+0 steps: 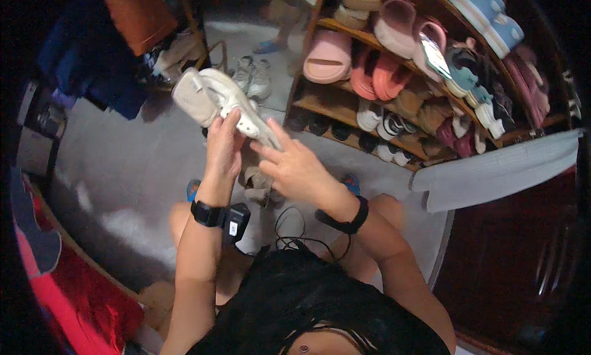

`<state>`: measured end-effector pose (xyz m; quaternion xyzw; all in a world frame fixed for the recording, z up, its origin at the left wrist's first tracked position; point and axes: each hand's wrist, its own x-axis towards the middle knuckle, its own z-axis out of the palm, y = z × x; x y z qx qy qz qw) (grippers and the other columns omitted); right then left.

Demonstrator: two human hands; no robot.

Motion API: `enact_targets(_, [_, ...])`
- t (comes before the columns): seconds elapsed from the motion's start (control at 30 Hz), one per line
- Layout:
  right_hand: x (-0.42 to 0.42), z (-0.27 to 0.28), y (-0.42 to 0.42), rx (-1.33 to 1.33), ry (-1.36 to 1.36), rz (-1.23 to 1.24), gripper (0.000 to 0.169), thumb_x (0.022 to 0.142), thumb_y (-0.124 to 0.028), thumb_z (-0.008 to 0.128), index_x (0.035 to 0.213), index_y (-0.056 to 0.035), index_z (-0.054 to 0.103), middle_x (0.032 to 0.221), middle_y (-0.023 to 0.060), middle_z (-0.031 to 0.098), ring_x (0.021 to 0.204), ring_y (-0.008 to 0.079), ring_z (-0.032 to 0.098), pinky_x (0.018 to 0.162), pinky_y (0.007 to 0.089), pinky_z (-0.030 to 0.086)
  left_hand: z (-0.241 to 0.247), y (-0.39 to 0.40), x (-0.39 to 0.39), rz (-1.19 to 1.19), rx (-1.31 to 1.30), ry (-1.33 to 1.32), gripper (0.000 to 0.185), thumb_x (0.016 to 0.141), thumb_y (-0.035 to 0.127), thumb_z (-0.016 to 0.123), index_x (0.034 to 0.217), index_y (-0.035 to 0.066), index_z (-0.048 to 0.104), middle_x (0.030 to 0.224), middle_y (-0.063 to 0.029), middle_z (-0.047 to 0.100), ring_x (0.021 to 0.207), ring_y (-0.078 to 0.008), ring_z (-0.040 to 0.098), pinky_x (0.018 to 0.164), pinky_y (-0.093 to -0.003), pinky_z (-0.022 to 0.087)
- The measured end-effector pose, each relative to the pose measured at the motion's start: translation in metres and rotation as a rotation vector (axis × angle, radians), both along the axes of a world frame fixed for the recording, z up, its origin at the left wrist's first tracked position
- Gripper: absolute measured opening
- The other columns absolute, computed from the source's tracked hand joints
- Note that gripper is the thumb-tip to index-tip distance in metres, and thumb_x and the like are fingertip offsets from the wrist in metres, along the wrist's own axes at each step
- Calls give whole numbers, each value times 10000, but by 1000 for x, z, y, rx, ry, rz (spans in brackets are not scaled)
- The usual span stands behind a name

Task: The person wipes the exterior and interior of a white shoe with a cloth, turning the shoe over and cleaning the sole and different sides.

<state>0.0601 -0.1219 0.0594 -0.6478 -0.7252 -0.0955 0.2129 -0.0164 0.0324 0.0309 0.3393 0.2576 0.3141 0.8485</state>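
Note:
My left hand (225, 145) grips a white shoe (231, 103) by its side, with the thumb on its upper. The shoe is held up in front of me, its paler padded part towards the upper left. My right hand (295, 163) is at the shoe's lower right end, fingers spread against or just over it; whether they press on it I cannot tell. Below the hands, a beige shoe or sandal (256, 183) lies on the grey floor, partly hidden by my right hand. Both wrists wear black bands, the left one with a small black device (236, 223) beside it.
A wooden shoe rack (328, 106) stands at the upper right, holding pink clogs (328, 57), coral slippers (379, 76) and several other shoes. Grey sneakers (253, 78) stand on the floor ahead. A black cable (300, 238) loops by my legs. Red cloth (87, 295) lies lower left.

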Motion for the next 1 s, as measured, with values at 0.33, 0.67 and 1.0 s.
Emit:
enact_targets(0.33, [-10, -30, -6, -260, -25, -66, 175, 670, -230, 676, 746, -78, 637, 852, 34, 596, 919, 250, 531, 692, 333, 504, -17, -10, 6, -167, 63, 245, 239, 903, 148, 574, 1103, 21, 545, 1012, -52, 611, 876, -150, 606, 768, -303, 514])
enact_targets(0.67, [17, -18, -5, 139, 163, -133, 131, 683, -194, 635, 713, -69, 609, 746, 95, 598, 759, 296, 572, 640, 406, 491, 24, -23, -11, -444, 336, 193, 272, 935, 261, 535, 1060, 23, 576, 962, -63, 630, 875, -175, 613, 786, -300, 490])
enact_targets(1.0, [36, -14, -5, 190, 560, -443, 236, 649, -145, 701, 866, -58, 668, 803, 153, 643, 724, 343, 610, 644, 411, 492, 11, -62, -19, -79, 1333, 329, 601, 739, 161, 723, 1281, 65, 481, 1340, -179, 404, 1202, -375, 435, 1016, -417, 358])
